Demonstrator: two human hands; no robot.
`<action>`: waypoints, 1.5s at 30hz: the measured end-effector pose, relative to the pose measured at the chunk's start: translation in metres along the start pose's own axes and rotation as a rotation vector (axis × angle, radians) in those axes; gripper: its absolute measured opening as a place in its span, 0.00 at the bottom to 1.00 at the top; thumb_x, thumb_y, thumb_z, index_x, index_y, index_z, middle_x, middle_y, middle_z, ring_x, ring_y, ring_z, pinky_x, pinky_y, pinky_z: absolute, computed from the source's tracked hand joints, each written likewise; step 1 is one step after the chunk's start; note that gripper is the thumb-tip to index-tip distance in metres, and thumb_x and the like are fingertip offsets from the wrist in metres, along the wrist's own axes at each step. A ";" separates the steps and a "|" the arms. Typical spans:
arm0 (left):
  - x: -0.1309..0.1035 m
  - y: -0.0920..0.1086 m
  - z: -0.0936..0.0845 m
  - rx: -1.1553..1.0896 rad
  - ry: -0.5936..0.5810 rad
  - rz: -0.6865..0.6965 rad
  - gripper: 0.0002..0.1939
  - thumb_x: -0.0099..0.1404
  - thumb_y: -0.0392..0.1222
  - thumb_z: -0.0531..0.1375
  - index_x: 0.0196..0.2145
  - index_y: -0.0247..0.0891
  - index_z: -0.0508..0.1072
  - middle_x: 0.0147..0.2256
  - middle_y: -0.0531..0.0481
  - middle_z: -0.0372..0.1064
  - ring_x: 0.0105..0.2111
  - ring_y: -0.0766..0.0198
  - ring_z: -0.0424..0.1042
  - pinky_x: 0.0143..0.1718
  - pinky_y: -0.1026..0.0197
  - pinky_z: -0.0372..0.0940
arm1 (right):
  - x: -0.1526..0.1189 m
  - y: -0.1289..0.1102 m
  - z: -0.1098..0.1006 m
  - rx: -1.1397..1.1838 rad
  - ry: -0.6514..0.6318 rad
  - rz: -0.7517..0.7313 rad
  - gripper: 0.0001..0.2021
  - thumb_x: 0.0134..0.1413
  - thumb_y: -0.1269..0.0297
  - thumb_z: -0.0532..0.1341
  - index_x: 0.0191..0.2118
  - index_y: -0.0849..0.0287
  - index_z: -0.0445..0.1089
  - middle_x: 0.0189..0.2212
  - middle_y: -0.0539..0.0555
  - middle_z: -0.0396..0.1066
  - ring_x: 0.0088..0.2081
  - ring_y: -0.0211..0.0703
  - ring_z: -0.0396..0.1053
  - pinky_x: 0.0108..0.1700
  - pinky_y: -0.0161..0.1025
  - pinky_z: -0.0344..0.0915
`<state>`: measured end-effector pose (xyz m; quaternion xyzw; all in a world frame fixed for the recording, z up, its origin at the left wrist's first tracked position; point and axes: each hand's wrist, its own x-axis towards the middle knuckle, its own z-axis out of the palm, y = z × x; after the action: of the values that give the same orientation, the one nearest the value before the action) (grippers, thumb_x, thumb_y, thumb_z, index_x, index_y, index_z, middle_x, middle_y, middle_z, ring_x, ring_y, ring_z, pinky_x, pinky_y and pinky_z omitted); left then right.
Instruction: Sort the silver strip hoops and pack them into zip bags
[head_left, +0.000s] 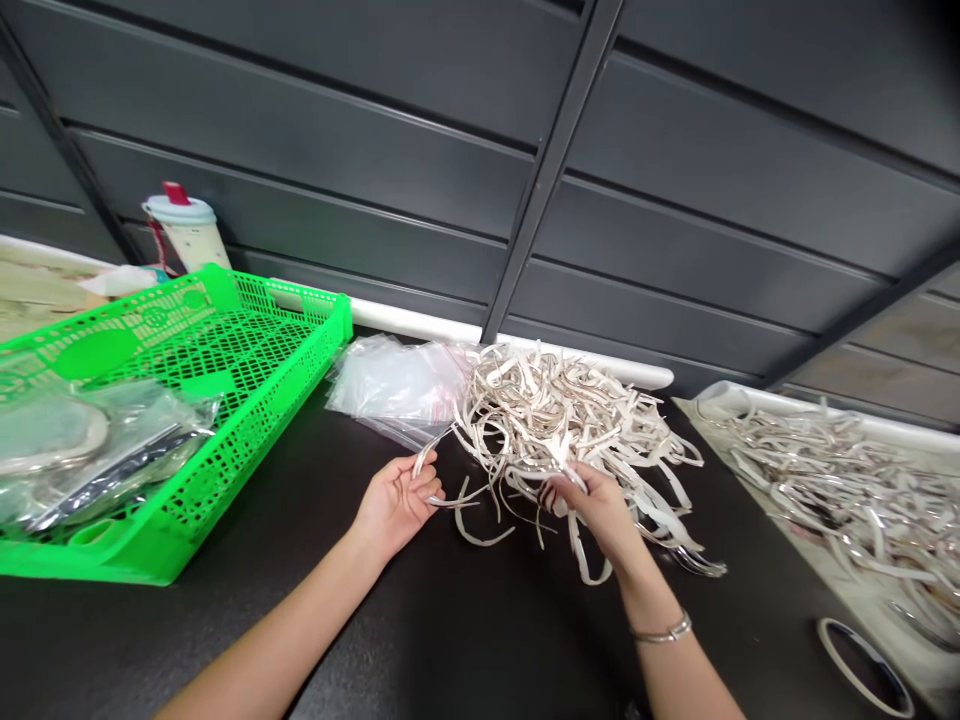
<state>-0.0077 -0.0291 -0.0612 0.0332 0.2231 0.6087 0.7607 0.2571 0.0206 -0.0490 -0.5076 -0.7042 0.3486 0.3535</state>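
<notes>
My left hand point(396, 503) pinches several thin, curved silvery bands point(424, 458) between thumb and fingers, above the black tabletop point(420, 620). To its right, my right hand point(598, 508) closes around more curved silvery and white bands point(541, 474) at the front edge of a tangled pile point(577, 400) of similar strips. Its fingertips are partly hidden among the strips, so how many it grips cannot be made out. Clear plastic zip bags point(397, 380) lie behind my left hand, touching the pile's left side. A few loose strips point(484, 540) lie between my hands.
On the left stands a green perforated crate point(255, 420) holding bagged items point(112, 460). Behind it is a lidded cup point(191, 232). More silvery strips point(862, 490) lie on a lighter surface at right. A roll of tape point(864, 665) sits front right. Dark panels point(360, 130) rise behind.
</notes>
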 end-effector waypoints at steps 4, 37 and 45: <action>0.000 0.001 0.001 0.016 0.002 0.004 0.12 0.61 0.31 0.50 0.28 0.29 0.72 0.14 0.57 0.53 0.15 0.70 0.56 0.24 0.63 0.65 | 0.014 -0.020 0.004 0.474 0.005 0.089 0.18 0.46 0.51 0.65 0.21 0.58 0.62 0.13 0.44 0.59 0.17 0.32 0.54 0.21 0.32 0.51; 0.001 0.001 -0.004 0.008 0.005 -0.039 0.15 0.63 0.31 0.48 0.27 0.26 0.73 0.12 0.58 0.51 0.12 0.74 0.54 0.20 0.66 0.64 | -0.058 0.040 -0.028 -0.475 -0.363 0.226 0.13 0.44 0.62 0.63 0.38 0.55 0.67 0.25 0.46 0.66 0.25 0.38 0.63 0.28 0.33 0.55; 0.002 0.006 -0.006 -0.006 0.014 -0.027 0.14 0.61 0.31 0.48 0.25 0.27 0.72 0.11 0.59 0.50 0.11 0.74 0.53 0.17 0.67 0.62 | -0.047 0.037 -0.010 -0.688 -0.359 0.181 0.00 0.50 0.67 0.58 0.30 0.56 0.65 0.22 0.46 0.66 0.25 0.39 0.63 0.27 0.33 0.50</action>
<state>-0.0148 -0.0271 -0.0651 0.0235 0.2273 0.5994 0.7672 0.2940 -0.0141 -0.0824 -0.5873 -0.7829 0.2051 0.0021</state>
